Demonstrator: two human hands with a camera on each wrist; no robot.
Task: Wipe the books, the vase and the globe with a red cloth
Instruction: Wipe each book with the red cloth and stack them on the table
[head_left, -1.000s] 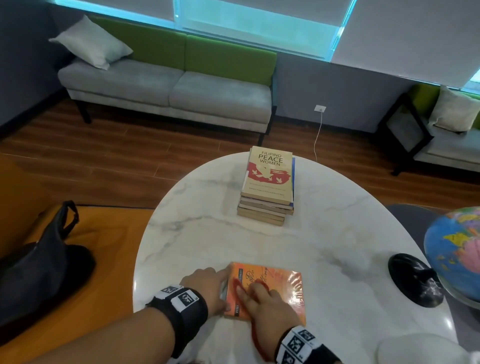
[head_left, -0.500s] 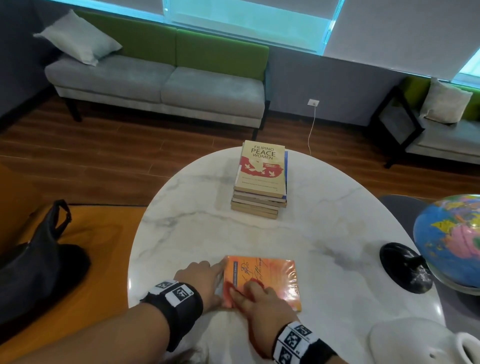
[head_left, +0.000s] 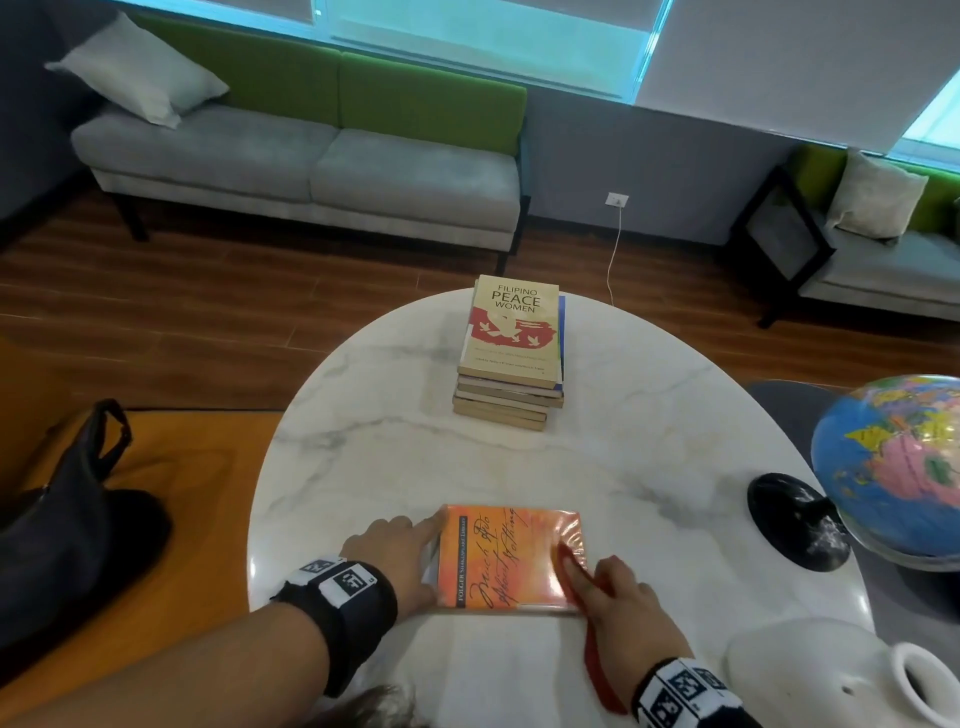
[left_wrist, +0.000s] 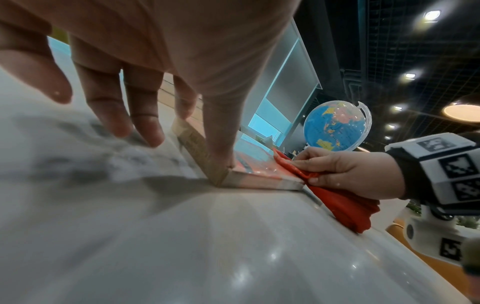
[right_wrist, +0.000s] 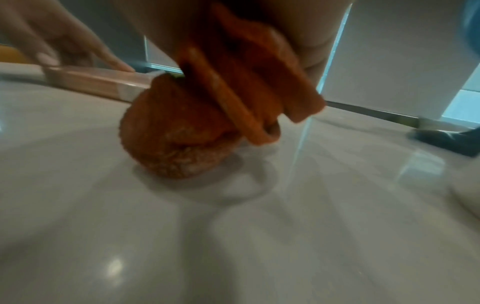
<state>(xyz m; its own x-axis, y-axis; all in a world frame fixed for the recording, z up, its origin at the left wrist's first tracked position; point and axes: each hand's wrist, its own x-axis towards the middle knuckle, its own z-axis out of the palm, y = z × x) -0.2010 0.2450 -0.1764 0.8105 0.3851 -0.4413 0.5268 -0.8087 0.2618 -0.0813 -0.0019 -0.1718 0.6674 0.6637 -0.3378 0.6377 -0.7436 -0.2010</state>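
Note:
An orange book (head_left: 506, 558) lies flat near the front edge of the white marble table (head_left: 623, 447). My left hand (head_left: 397, 548) rests with straight fingers against the book's left edge; the thumb (left_wrist: 221, 144) presses its near corner (left_wrist: 249, 174). My right hand (head_left: 618, 597) grips the red cloth (head_left: 571, 564) and presses it on the book's right edge; the cloth's tail (left_wrist: 342, 205) trails on the table (right_wrist: 182, 133). A stack of books (head_left: 511, 358) stands at the far side. The globe (head_left: 893, 467) is at the right, the white vase (head_left: 795, 670) at the bottom right.
The globe's black base (head_left: 795, 519) sits on the table close to the right of my right hand. A black bag (head_left: 62, 519) lies on an orange seat (head_left: 218, 499) to the left. A grey and green sofa (head_left: 311, 166) stands beyond the table.
My right hand has slid the red cloth across the orange book's cover from its left part to its right edge. The left hand stays at the book's left side.

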